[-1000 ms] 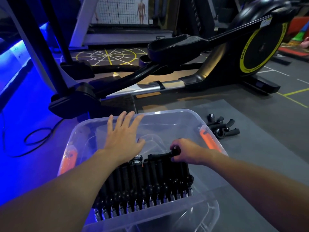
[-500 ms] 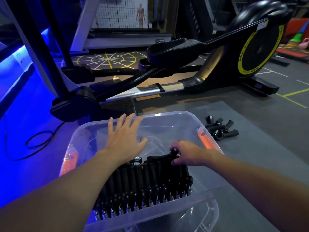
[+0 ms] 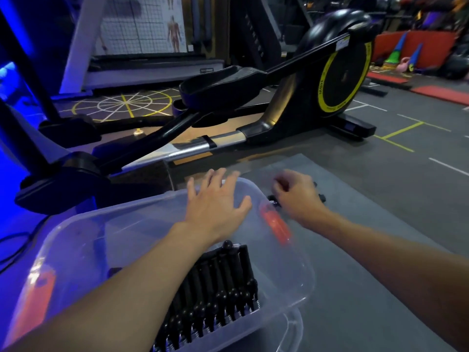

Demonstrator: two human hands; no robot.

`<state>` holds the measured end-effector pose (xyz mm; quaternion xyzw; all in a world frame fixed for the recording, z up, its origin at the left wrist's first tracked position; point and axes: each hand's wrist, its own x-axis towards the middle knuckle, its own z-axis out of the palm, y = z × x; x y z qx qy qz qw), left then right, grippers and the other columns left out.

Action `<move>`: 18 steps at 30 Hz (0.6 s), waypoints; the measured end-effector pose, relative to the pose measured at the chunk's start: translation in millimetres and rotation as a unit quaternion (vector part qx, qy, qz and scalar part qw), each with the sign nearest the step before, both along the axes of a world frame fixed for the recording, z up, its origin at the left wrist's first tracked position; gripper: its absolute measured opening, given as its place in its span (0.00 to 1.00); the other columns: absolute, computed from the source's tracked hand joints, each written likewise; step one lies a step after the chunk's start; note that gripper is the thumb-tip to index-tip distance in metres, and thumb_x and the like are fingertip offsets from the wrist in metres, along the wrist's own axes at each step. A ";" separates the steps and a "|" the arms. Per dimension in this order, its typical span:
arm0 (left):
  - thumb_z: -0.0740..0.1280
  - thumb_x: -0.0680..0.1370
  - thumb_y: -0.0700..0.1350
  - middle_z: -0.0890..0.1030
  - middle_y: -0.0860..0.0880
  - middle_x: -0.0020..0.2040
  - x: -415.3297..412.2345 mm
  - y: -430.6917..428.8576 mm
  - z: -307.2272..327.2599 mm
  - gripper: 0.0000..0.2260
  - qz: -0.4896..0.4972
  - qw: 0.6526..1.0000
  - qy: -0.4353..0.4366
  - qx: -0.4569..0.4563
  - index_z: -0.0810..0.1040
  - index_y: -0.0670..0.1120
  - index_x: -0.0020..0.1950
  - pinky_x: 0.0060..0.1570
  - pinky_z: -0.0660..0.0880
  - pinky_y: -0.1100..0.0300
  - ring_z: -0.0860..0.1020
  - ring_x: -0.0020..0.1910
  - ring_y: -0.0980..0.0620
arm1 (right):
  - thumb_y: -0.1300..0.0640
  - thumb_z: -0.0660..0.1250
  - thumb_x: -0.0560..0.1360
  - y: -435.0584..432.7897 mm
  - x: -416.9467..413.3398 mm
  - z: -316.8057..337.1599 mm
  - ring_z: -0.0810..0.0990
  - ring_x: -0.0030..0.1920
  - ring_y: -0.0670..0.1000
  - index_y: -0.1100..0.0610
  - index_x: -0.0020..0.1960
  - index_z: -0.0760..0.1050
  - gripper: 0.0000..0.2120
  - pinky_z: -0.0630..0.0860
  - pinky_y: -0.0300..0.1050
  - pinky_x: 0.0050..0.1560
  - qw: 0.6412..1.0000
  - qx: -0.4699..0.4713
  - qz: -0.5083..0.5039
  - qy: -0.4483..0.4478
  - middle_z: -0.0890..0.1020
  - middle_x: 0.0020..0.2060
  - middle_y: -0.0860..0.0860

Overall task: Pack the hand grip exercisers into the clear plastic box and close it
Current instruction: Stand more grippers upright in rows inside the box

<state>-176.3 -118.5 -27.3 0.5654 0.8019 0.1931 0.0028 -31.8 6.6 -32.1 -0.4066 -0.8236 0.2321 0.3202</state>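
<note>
The clear plastic box [image 3: 300, 273] stands on a grey floor mat [image 3: 380, 250]. Inside it, several black hand grip exercisers [image 3: 223, 283] are packed in a row at the near side. My left hand [image 3: 215, 204] rests flat, fingers spread, on the box's far rim. My right hand [image 3: 297, 199] is outside the box to its right, fingers curled down over a small pile of loose black exercisers [image 3: 322, 198]. The hand hides most of that pile, and motion blur hides whether it grips one.
Orange latches sit on the box's right end [image 3: 275, 224] and left end [image 3: 40, 288]. A clear lid [image 3: 291, 331] shows under the box's near corner. A black elliptical trainer [image 3: 340, 80] stretches across the floor behind. A dark cable [image 3: 15, 245] lies at the left.
My right hand let go of the exerciser it was setting into the row and moved out of the box, right, onto the loose pile. My left hand stayed on the far rim.
</note>
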 end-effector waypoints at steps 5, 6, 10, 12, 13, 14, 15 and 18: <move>0.50 0.74 0.72 0.51 0.51 0.80 19.2 26.0 -3.5 0.36 -0.016 0.998 0.008 -0.062 0.53 0.57 0.78 0.73 0.42 0.35 0.45 0.79 0.48 | 0.63 0.67 0.72 72.6 46.9 -77.3 0.73 0.34 0.59 0.67 0.39 0.78 0.07 0.69 0.50 0.37 0.985 -0.120 -0.121 -0.030 0.77 0.31 0.61; 0.49 0.73 0.73 0.50 0.51 0.80 20.6 28.8 -5.7 0.37 -0.016 0.997 0.008 -0.076 0.52 0.56 0.78 0.73 0.41 0.34 0.44 0.79 0.49 | 0.62 0.68 0.73 78.6 52.2 -93.6 0.73 0.35 0.58 0.66 0.40 0.78 0.07 0.69 0.48 0.36 0.979 -0.151 -0.134 -0.012 0.77 0.31 0.59; 0.44 0.70 0.77 0.47 0.54 0.80 23.5 34.3 -17.4 0.41 -0.003 0.994 0.020 -0.110 0.52 0.57 0.78 0.73 0.39 0.34 0.40 0.79 0.50 | 0.59 0.72 0.74 92.7 45.8 -137.7 0.75 0.39 0.51 0.58 0.50 0.75 0.08 0.69 0.37 0.34 0.960 -0.223 -0.148 0.079 0.78 0.38 0.53; 0.43 0.69 0.78 0.45 0.54 0.80 24.6 35.2 -21.8 0.42 -0.001 0.993 0.033 -0.117 0.50 0.58 0.78 0.73 0.37 0.35 0.38 0.79 0.50 | 0.57 0.73 0.73 100.3 33.6 -149.7 0.75 0.38 0.50 0.57 0.52 0.73 0.12 0.71 0.40 0.36 0.952 -0.250 -0.145 0.104 0.78 0.37 0.51; 0.42 0.69 0.78 0.44 0.54 0.80 25.0 35.4 -23.1 0.42 0.002 0.992 0.038 -0.117 0.49 0.59 0.78 0.73 0.36 0.35 0.37 0.78 0.50 | 0.56 0.74 0.72 105.0 27.1 -156.1 0.76 0.39 0.50 0.57 0.52 0.73 0.13 0.73 0.43 0.39 0.946 -0.265 -0.147 0.118 0.78 0.37 0.50; 0.42 0.69 0.79 0.44 0.54 0.80 25.1 35.7 -24.5 0.42 0.007 0.992 0.044 -0.114 0.48 0.59 0.77 0.73 0.36 0.35 0.37 0.78 0.51 | 0.54 0.74 0.71 108.8 20.6 -161.1 0.77 0.41 0.51 0.56 0.53 0.73 0.14 0.75 0.46 0.44 0.940 -0.280 -0.153 0.119 0.78 0.38 0.50; 0.41 0.68 0.79 0.44 0.54 0.80 25.3 35.8 -25.5 0.42 0.011 0.992 0.051 -0.111 0.47 0.60 0.77 0.73 0.36 0.36 0.37 0.78 0.51 | 0.53 0.74 0.71 113.5 14.1 -167.3 0.78 0.43 0.52 0.54 0.52 0.73 0.15 0.76 0.49 0.48 0.938 -0.286 -0.152 0.123 0.79 0.39 0.50; 0.37 0.65 0.80 0.42 0.55 0.80 25.1 36.6 -28.0 0.44 0.018 0.992 0.058 -0.114 0.44 0.61 0.77 0.73 0.34 0.37 0.35 0.78 0.52 | 0.51 0.75 0.68 121.8 -0.1 -175.7 0.81 0.45 0.55 0.53 0.51 0.75 0.15 0.79 0.52 0.51 0.935 -0.290 -0.155 0.131 0.83 0.41 0.53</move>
